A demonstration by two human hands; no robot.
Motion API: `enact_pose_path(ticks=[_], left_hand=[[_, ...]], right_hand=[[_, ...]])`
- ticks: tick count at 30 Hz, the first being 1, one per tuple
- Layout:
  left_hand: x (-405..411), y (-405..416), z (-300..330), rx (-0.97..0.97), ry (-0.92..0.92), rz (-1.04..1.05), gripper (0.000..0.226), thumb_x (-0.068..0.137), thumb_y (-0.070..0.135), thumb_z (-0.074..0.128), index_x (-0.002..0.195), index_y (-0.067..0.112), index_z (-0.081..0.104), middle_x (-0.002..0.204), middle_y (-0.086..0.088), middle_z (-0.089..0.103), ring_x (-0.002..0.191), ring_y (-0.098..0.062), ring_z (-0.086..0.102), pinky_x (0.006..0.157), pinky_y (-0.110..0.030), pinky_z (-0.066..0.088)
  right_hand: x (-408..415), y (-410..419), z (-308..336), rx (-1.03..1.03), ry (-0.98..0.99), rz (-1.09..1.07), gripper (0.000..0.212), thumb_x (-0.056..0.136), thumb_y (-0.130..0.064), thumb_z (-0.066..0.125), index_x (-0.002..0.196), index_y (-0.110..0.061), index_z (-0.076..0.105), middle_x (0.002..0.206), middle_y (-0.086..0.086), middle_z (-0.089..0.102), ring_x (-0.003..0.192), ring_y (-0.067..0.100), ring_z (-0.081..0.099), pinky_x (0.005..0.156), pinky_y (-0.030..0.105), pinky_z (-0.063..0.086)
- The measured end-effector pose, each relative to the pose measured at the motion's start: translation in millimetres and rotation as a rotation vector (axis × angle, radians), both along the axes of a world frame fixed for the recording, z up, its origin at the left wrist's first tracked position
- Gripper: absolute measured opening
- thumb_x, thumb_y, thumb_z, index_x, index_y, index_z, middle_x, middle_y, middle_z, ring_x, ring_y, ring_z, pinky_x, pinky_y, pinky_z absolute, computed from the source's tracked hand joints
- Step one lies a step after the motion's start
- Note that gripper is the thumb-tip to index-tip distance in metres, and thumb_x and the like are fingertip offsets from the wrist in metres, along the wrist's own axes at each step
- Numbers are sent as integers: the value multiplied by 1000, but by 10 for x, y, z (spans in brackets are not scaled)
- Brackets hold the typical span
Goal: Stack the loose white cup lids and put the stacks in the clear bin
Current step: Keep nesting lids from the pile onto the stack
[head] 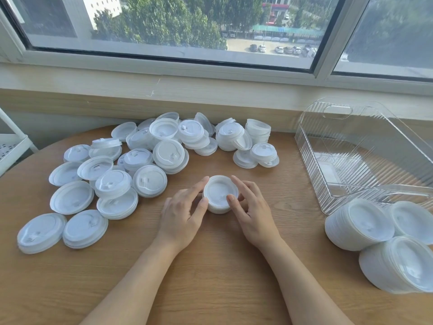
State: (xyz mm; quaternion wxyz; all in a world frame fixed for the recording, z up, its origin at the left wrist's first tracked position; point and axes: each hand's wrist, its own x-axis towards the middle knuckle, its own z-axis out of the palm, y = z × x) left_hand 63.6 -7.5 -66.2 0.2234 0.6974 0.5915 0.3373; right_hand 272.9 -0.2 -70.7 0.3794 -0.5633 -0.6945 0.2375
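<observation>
My left hand (185, 213) and right hand (251, 213) cup a short lid stack (219, 195) on the surface (210, 266), fingers relaxed against its sides; left of the clear bin (365, 156), beside loose lids (121, 167).

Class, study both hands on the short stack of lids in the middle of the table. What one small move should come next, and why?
Probably the left hand should reach to the loose lids beside it and add one. The small stack, steadied by the right hand, is far shorter than the finished stacks lying by the clear bin, which looks empty.
</observation>
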Motion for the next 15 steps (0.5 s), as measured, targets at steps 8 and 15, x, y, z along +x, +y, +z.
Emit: enact_pose_path(ticks=[8, 15], left_hand=[[-7, -4, -5, 1, 22, 1, 55, 97, 57, 36, 152, 55, 39, 119, 30, 62, 119, 6, 52, 103, -35, 35], [2, -5, 7, -4, -16, -12, 56, 98, 65, 30, 153, 57, 36, 129, 31, 57, 124, 6, 49, 104, -33, 32]], right_hand=[[-6, 22, 1, -29, 25, -18, 58, 99, -57, 58, 151, -33, 53, 121, -22, 54, 98, 8, 62, 92, 21, 47], [20, -5, 11, -46, 66, 47, 55, 100, -51, 62, 151, -34, 53, 108, -17, 58, 83, 11, 59, 85, 18, 46]])
